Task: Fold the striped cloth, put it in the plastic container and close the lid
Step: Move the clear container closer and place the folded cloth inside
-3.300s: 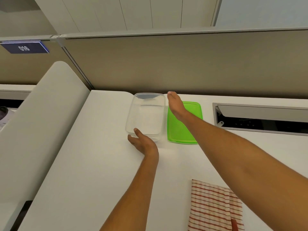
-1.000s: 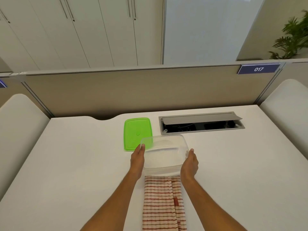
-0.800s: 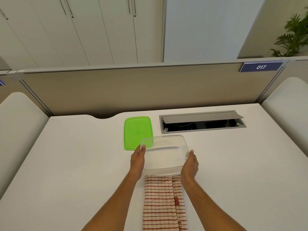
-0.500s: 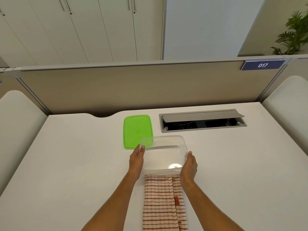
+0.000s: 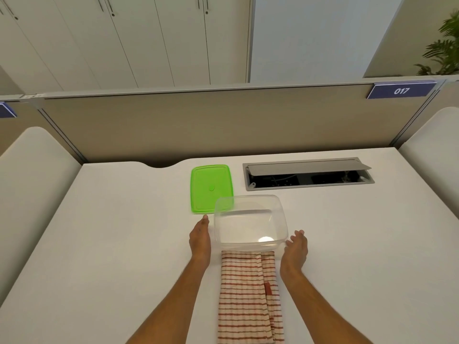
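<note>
Hands frame the clear plastic container (image 5: 250, 220): the left hand (image 5: 200, 238) lies flat-fingered just beside its left wall, the right hand (image 5: 295, 247) hangs relaxed and spread near its right corner, and neither grips anything. The container sits on the white tabletop (image 5: 119, 232) with its near edge over the top end of the striped cloth (image 5: 249, 297), probably set close so the cloth travels little. That cloth lies in a long strip between the forearms, likely needing another fold, and the green lid (image 5: 210, 187) waits behind, partly under the container's far corner.
</note>
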